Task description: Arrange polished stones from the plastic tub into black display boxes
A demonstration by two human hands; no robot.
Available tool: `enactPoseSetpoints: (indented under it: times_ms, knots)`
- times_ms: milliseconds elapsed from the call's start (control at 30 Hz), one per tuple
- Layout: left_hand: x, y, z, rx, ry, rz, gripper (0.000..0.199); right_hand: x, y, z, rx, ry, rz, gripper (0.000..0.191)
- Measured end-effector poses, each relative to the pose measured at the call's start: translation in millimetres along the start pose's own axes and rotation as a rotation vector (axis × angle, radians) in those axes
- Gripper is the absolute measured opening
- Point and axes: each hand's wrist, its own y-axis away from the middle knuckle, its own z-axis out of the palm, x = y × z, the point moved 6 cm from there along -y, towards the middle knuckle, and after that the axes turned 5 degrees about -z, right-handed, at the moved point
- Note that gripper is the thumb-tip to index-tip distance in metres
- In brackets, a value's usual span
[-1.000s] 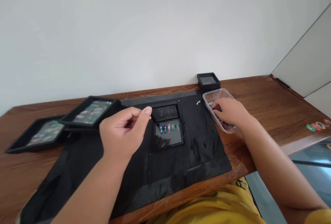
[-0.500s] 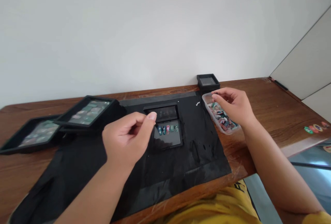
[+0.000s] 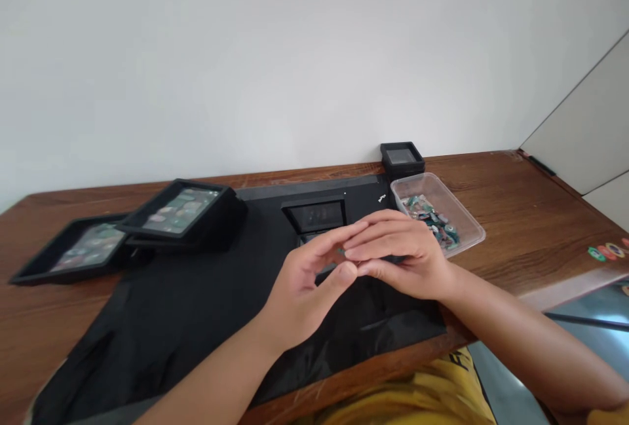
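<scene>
My left hand point(image 3: 307, 291) and my right hand point(image 3: 405, 251) meet at the fingertips over the black sheet. The left thumb and fingers curl toward the right fingers, which are closed in a pinch. What they grip is too small and too hidden to make out; a speck of teal shows in the gap between them. Behind the hands stands a small black display case point(image 3: 317, 215) with its lid raised, its lower part mostly covered by them. Beside the right hand is a clear plastic tub point(image 3: 466, 215) holding many loose press-on nails point(image 3: 437, 222) in teal and pink.
Two larger black cases point(image 3: 179, 209) with nails under clear lids lean on each other at the left. Small black cases point(image 3: 403, 158) are stacked by the wall. A black sheet point(image 3: 196, 320) covers part of the wooden table point(image 3: 511, 202). Round stickers point(image 3: 607, 251) mark the right edge.
My right hand has moved left from over the tub, and my left hand has moved right, so their fingertips now meet. The nails in the open case are now hidden behind them.
</scene>
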Motion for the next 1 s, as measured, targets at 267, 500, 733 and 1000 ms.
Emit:
enactPoseSetpoints:
  times_ms: [267,500,733,1000]
  knots:
    - [-1.8,-5.0,5.0,-0.026,0.257,-0.125,0.046,0.5,0.5,-3.7,-0.004,0.134,-0.031,0.018]
    - [-7.2,-7.4,-4.2,0.051,0.216,-0.231,0.039,3.8,2.4,-3.9,0.016,0.142,0.003,0.018]
    - [-5.0,-11.5,-12.8,0.136,0.177,-0.2,0.028,3.9,2.1,-8.6,0.081,0.218,0.075,0.01]
    - [-2.9,-12.6,-16.0,0.16,0.131,-0.159,0.024,5.8,2.6,-4.2,0.063,0.2,0.094,0.018]
